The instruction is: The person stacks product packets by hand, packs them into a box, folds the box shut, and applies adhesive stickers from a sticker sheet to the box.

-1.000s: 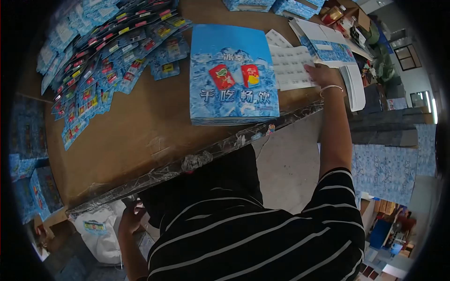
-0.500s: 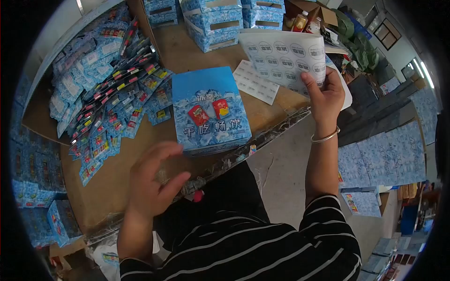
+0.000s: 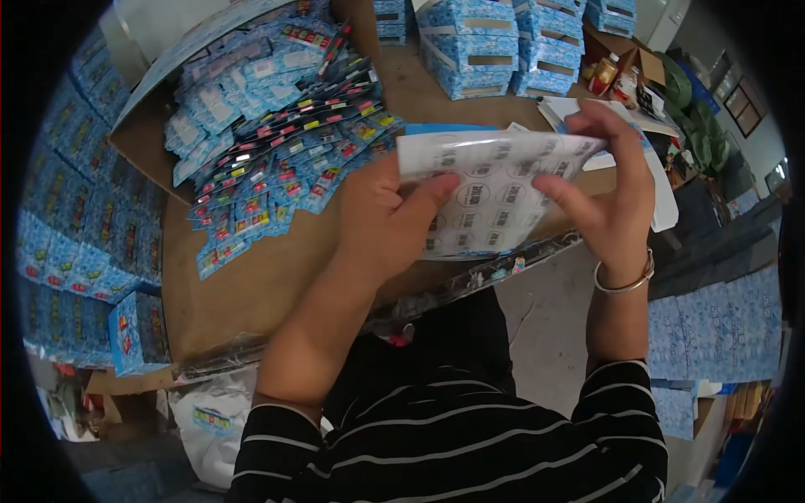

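Observation:
A sheet of round printed stickers (image 3: 482, 197), white and slightly curled, is raised over the table's front edge. My left hand (image 3: 390, 210) grips its left side, thumb on the printed face. At the sheet's right side is my right hand (image 3: 616, 193), its thumb against the printed face and its fingers spread apart above the upper edge. Behind the sheet lies a blue printed box (image 3: 444, 128), mostly hidden, with only a strip of its far edge showing.
A large carton (image 3: 155, 147) on the left spills a heap of small blue packets (image 3: 293, 126) onto the brown table (image 3: 243, 293). Stacked blue boxes (image 3: 470, 50) stand at the back. A bottle (image 3: 604, 74) sits at the back right, and papers (image 3: 662, 193) lie at the right edge.
My left hand has moved up and right and taken hold of the sticker sheet. The sheet now covers most of the blue box. My right hand's fingers have spread. The view has shifted left.

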`<act>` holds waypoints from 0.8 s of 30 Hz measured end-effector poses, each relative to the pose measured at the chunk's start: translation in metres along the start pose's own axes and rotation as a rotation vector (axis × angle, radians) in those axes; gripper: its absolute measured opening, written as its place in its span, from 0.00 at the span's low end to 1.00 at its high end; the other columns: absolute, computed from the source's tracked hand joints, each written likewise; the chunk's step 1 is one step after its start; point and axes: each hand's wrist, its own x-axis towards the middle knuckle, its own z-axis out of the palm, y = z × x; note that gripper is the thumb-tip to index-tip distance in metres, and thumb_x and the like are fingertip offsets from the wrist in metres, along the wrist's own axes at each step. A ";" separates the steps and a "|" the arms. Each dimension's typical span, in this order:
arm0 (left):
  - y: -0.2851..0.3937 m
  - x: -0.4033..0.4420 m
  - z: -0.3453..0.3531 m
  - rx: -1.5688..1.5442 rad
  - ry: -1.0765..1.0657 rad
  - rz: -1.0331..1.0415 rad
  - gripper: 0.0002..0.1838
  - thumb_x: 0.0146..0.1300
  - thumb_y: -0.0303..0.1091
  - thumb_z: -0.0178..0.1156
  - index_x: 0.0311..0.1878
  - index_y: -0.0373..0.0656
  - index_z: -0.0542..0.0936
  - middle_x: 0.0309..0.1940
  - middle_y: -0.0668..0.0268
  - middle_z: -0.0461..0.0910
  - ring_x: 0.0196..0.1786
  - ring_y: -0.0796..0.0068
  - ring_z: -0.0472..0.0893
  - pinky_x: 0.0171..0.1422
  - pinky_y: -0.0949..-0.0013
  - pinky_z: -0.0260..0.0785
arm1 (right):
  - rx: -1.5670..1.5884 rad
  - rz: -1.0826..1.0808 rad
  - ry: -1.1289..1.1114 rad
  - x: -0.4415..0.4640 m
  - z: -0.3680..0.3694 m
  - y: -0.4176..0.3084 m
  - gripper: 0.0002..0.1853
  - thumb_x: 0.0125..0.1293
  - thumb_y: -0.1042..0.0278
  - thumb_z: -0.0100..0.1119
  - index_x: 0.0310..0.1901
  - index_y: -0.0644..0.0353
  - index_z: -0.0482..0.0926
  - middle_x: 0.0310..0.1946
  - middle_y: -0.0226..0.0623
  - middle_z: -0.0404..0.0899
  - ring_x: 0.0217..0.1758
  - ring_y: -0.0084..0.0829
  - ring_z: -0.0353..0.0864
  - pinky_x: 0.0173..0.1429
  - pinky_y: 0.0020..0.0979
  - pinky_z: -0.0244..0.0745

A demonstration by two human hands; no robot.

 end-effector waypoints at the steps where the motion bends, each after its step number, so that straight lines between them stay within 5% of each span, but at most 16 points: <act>1: -0.008 -0.005 -0.003 -0.251 0.077 -0.025 0.10 0.58 0.23 0.59 0.44 0.36 0.78 0.38 0.62 0.82 0.40 0.75 0.80 0.44 0.74 0.71 | 0.014 -0.005 -0.002 -0.002 0.008 0.001 0.28 0.46 0.72 0.71 0.51 0.61 0.73 0.39 0.38 0.78 0.40 0.29 0.79 0.46 0.29 0.74; 3: -0.021 -0.014 -0.002 -0.396 0.127 0.014 0.11 0.59 0.22 0.58 0.45 0.35 0.77 0.40 0.63 0.81 0.41 0.75 0.80 0.46 0.73 0.71 | 0.728 0.339 0.100 -0.012 0.031 0.003 0.28 0.48 0.75 0.69 0.53 0.63 0.71 0.44 0.40 0.77 0.45 0.27 0.78 0.47 0.29 0.75; 5: -0.034 -0.026 -0.001 -0.542 0.176 0.052 0.11 0.60 0.22 0.57 0.47 0.35 0.76 0.42 0.63 0.81 0.42 0.76 0.79 0.48 0.73 0.71 | 0.810 0.399 0.036 -0.022 0.046 -0.003 0.26 0.51 0.76 0.68 0.52 0.67 0.71 0.44 0.40 0.78 0.45 0.26 0.78 0.45 0.28 0.75; 7: -0.043 -0.035 -0.001 -0.592 0.215 0.018 0.14 0.60 0.22 0.57 0.50 0.35 0.74 0.43 0.62 0.79 0.46 0.75 0.78 0.52 0.71 0.69 | 0.735 0.623 -0.037 -0.032 0.059 -0.002 0.23 0.53 0.74 0.66 0.51 0.67 0.71 0.39 0.38 0.79 0.41 0.25 0.79 0.43 0.27 0.75; 10: -0.044 -0.042 -0.004 -0.611 0.278 -0.038 0.13 0.62 0.25 0.56 0.50 0.35 0.73 0.42 0.62 0.79 0.48 0.74 0.77 0.52 0.71 0.69 | 0.478 0.546 -0.069 -0.028 0.056 0.035 0.20 0.55 0.72 0.64 0.49 0.68 0.72 0.35 0.37 0.81 0.37 0.22 0.79 0.41 0.23 0.73; 14: -0.060 -0.067 -0.044 -0.368 0.210 -0.222 0.12 0.64 0.27 0.53 0.49 0.35 0.73 0.42 0.61 0.78 0.47 0.73 0.77 0.50 0.72 0.69 | 0.390 0.744 0.014 -0.008 0.031 0.113 0.19 0.56 0.70 0.63 0.48 0.67 0.73 0.28 0.34 0.80 0.25 0.19 0.76 0.30 0.20 0.70; 22: -0.094 -0.121 -0.072 -0.208 0.200 -0.551 0.09 0.65 0.26 0.49 0.45 0.35 0.74 0.39 0.62 0.78 0.39 0.74 0.78 0.45 0.73 0.70 | 0.112 0.832 -0.302 -0.014 0.017 0.251 0.17 0.58 0.63 0.61 0.45 0.67 0.77 0.30 0.33 0.79 0.32 0.21 0.75 0.39 0.26 0.70; 24: -0.093 -0.126 -0.074 -0.199 0.161 -0.556 0.08 0.64 0.25 0.49 0.45 0.35 0.74 0.39 0.62 0.78 0.39 0.74 0.78 0.45 0.72 0.70 | -0.034 0.756 -0.555 -0.026 0.031 0.279 0.19 0.56 0.62 0.62 0.45 0.66 0.77 0.32 0.38 0.80 0.35 0.28 0.78 0.42 0.29 0.71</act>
